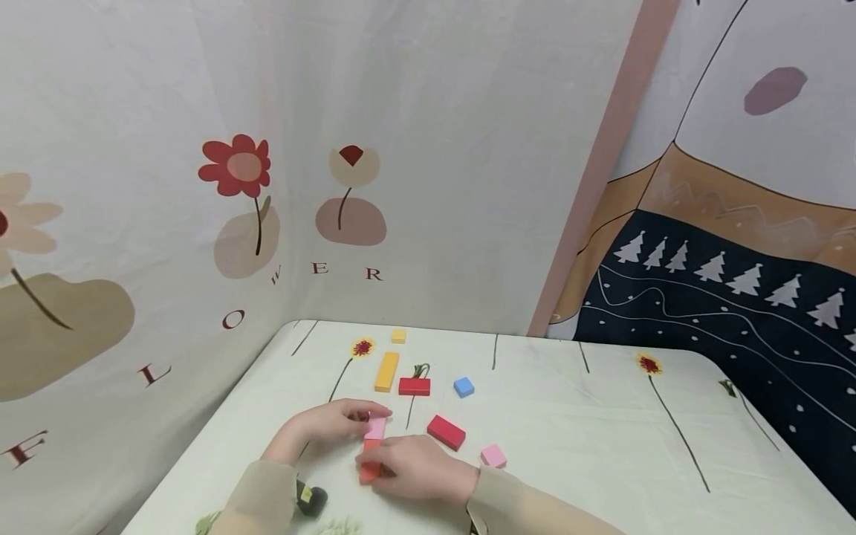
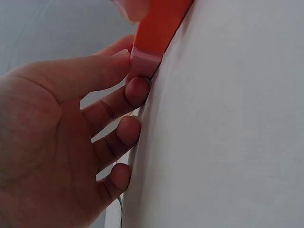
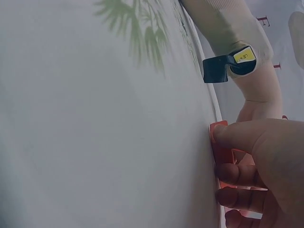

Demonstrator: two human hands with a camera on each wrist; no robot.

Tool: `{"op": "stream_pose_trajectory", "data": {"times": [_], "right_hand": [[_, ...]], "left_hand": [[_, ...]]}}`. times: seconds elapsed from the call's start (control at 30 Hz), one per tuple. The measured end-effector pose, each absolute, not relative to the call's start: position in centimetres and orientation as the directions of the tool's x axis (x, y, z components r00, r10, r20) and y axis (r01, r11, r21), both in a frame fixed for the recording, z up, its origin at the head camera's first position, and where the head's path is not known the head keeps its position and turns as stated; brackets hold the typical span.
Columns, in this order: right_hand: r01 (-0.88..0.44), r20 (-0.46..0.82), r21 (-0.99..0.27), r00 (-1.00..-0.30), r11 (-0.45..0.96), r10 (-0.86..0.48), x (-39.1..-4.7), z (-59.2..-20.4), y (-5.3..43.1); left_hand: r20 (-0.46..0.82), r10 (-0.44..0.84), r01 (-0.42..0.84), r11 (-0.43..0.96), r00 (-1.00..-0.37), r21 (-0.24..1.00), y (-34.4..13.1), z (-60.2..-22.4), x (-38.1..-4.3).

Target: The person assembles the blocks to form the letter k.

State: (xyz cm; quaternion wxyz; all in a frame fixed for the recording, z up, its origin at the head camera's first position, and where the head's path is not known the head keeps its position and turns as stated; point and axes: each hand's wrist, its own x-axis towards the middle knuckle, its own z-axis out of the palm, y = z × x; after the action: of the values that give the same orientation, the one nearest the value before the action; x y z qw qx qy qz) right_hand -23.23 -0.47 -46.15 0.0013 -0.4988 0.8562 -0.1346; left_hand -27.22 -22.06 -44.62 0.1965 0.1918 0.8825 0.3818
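Observation:
Near the front of the table, a pink block [image 1: 377, 426] and an orange-red block [image 1: 369, 474] lie end to end in one line. My left hand [image 1: 334, 420] pinches the pink block at its far end between thumb and fingers. In the left wrist view, the pink block [image 2: 145, 64] meets the end of the orange-red block [image 2: 161, 28], with the other fingertips curled at the cloth. My right hand [image 1: 423, 466] grips the orange-red block, covering part of it. The right wrist view has the thumb on one end of the orange-red block [image 3: 222, 153].
Beyond the hands lie a long yellow block [image 1: 386, 371], a small yellow block [image 1: 398, 336], a red block [image 1: 414, 386] and a blue cube [image 1: 464, 387]. Another red block [image 1: 446, 432] and a pink cube [image 1: 493, 455] lie by my right hand. Fabric walls [image 1: 468, 186] stand behind the table.

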Motion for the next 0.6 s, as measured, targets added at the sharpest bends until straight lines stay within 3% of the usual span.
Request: {"op": "stream_pose_trajectory", "data": {"times": [0.6], "right_hand": [[-0.855, 0.141, -0.229, -0.502, 0.466, -0.853, -23.59, -46.43, -0.74]], "left_hand": [[-0.192, 0.505, 0.195, 0.616, -0.841, 0.763, -22.13, -44.71, -27.28]]}}
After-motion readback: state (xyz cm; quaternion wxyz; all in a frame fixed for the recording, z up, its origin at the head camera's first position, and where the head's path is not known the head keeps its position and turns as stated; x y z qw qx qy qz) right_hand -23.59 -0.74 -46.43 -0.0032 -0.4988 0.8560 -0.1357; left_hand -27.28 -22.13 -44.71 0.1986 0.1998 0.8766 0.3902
